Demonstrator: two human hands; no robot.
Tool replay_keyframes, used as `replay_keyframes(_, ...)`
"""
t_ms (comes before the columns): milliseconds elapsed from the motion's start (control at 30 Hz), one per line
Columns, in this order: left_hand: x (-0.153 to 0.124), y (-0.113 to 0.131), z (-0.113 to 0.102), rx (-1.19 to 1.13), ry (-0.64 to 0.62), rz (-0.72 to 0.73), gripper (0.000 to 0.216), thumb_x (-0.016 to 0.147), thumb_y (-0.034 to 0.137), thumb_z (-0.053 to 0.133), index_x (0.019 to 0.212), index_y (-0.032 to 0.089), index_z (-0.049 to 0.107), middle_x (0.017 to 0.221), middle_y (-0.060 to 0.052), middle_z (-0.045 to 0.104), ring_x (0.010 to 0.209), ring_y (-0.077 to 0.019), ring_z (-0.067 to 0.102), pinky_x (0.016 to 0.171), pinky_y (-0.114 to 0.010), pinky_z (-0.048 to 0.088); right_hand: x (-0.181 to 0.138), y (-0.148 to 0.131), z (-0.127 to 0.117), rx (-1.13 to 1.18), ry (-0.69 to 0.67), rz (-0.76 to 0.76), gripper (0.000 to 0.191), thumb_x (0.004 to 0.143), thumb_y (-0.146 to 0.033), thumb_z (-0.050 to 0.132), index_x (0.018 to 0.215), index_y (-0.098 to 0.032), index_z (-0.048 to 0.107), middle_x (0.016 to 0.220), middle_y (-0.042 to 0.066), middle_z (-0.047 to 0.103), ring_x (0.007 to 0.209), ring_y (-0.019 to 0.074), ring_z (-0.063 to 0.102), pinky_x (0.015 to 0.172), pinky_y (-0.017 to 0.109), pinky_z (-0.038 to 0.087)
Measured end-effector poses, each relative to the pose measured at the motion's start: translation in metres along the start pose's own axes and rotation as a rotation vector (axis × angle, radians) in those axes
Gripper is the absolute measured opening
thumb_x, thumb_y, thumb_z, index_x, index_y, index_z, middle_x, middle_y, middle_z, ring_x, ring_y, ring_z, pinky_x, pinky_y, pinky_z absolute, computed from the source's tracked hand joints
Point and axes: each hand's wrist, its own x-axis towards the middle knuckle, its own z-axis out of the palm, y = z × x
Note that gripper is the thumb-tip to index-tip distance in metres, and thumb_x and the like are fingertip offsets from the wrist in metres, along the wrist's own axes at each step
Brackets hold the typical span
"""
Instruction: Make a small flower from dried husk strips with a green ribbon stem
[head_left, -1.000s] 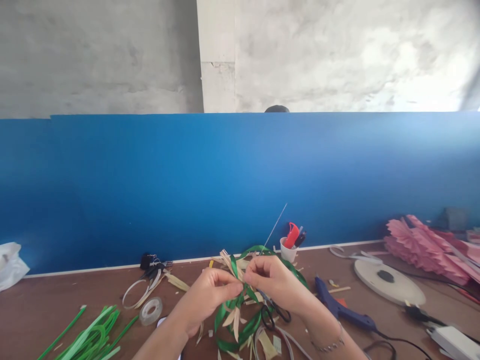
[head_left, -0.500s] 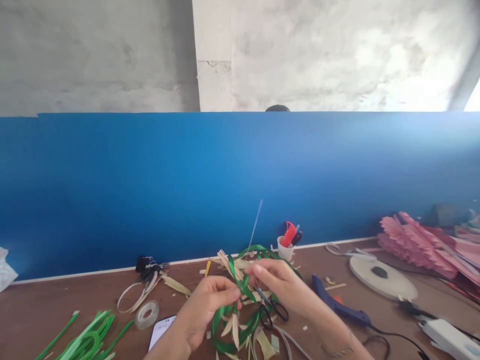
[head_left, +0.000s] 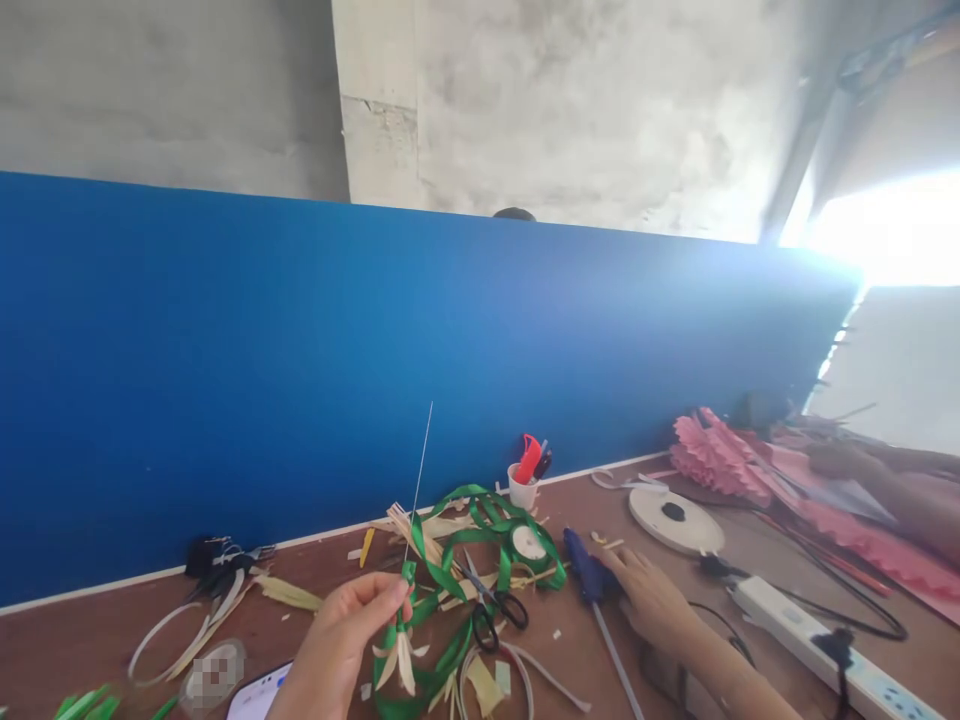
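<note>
My left hand (head_left: pixel 349 625) pinches a small flower with pale, straw-like petals (head_left: pixel 401 665); green ribbon (head_left: pixel 409 572) is wrapped at its base. A thin wire stem (head_left: pixel 421 465) rises from the flower above my fingers. On the right, my right hand (head_left: pixel 649 600) is closed about the handle end of a blue glue gun (head_left: pixel 589 570), whose handle is mostly hidden. A clear glue stick (head_left: pixel 616 660) sticks out behind the gun. Black-handled scissors (head_left: pixel 487 600) lie between my hands, among loops of green ribbon and the ribbon spool (head_left: pixel 529 542).
A white cup (head_left: pixel 523 490) of pens stands by the blue partition (head_left: pixel 375 330). To the right lie a round white disc (head_left: pixel 660 530), a power strip (head_left: pixel 810 640) and pink crepe paper (head_left: pixel 720 455), near another person's arm (head_left: pixel 900 480). A phone (head_left: pixel 255 695) lies at front left.
My right hand has left the flower and moved right onto the glue gun, which has turned. My left hand keeps the flower, its wire still upright. The view has swung right.
</note>
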Motion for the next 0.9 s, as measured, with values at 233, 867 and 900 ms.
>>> replay_keyframes(233, 0.007, -0.009, -0.002, -0.082, -0.001, 0.012, 0.035, 0.061, 0.049, 0.075, 0.055, 0.017, 0.064, 0.061, -0.001, 0.059, 0.064, -0.0146, 0.046, 0.062, -0.024, 0.035, -0.003, -0.071, -0.027, 0.647, 0.187, -0.051, 0.024, 0.082, -0.039, 0.049, 0.088, -0.02, 0.063, 0.069, 0.005, 0.067, 0.064, 0.0246, 0.064, 0.059, 0.03, 0.051)
replay_keyframes(867, -0.007, 0.007, -0.004, -0.026, 0.003, 0.064, 0.03, 0.069, 0.041, 0.072, 0.06, 0.014, 0.063, 0.058, 0.0, 0.059, 0.057, -0.0111, 0.044, 0.058, -0.023, 0.032, -0.021, -0.191, -0.051, 0.722, -0.01, -0.393, 0.024, 0.08, -0.023, 0.053, 0.06, -0.02, 0.042, 0.059, -0.004, 0.045, 0.055, 0.0117, 0.042, 0.052, 0.023, 0.035)
replay_keyframes(900, -0.008, 0.007, -0.003, -0.029, 0.0, 0.059, 0.03, 0.069, 0.042, 0.072, 0.06, 0.014, 0.063, 0.058, 0.0, 0.059, 0.057, -0.0113, 0.045, 0.057, -0.023, 0.032, -0.021, -0.191, -0.051, 0.72, -0.012, -0.396, 0.024, 0.08, -0.023, 0.054, 0.059, -0.02, 0.042, 0.059, -0.004, 0.045, 0.055, 0.0116, 0.042, 0.052, 0.023, 0.035)
